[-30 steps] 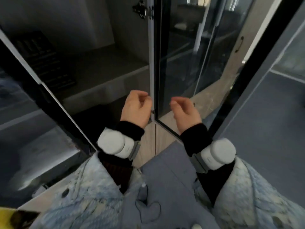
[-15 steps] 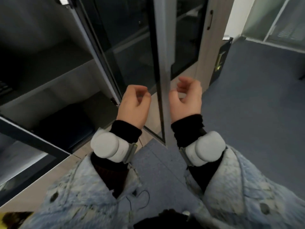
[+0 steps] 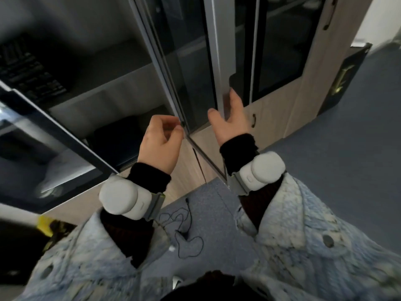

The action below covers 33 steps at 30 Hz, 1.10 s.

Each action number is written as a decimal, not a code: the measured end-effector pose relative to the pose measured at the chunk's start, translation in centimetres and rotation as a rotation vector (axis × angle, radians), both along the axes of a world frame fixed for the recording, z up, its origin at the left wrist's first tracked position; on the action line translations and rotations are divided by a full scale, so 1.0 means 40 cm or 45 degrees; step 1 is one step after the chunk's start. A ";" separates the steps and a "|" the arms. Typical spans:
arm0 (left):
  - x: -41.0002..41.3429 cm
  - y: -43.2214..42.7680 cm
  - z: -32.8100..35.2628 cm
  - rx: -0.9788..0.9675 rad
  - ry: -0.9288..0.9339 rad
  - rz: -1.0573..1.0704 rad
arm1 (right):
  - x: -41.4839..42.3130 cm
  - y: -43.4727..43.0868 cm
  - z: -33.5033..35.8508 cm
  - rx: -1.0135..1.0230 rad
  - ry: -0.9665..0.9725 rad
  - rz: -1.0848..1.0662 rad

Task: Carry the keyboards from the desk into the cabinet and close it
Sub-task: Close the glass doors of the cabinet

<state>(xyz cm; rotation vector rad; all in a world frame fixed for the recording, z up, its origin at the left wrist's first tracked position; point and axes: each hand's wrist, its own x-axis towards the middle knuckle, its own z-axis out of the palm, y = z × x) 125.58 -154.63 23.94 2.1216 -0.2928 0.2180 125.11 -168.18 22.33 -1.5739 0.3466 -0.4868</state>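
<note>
A black keyboard (image 3: 30, 77) lies on the cabinet's upper shelf (image 3: 104, 94) at the far left, inside the cabinet. The left glass door (image 3: 54, 131) stands swung out at lower left. The right glass door (image 3: 195, 61) stands ajar in front of me. My right hand (image 3: 231, 118) rests on that door's grey outer frame (image 3: 223, 51), fingers straight up along it and thumb spread. My left hand (image 3: 160, 144) hangs loosely curled by the door's lower corner and holds nothing.
A neighbouring cabinet with wood-grain doors and black handles (image 3: 303, 83) stands to the right. Grey-blue carpet (image 3: 347, 137) covers the floor on the right and below me. A thin black cable (image 3: 184, 231) dangles at my chest. The lower compartment (image 3: 121, 137) is dark.
My right hand has opened and reached up onto the right door's frame. The left hand stays curled. The view has swung, and the keyboard on the shelf shows again.
</note>
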 end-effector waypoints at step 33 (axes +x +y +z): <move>0.237 0.532 0.108 -0.451 -0.195 0.296 | 0.212 0.614 0.016 -0.418 -0.261 0.182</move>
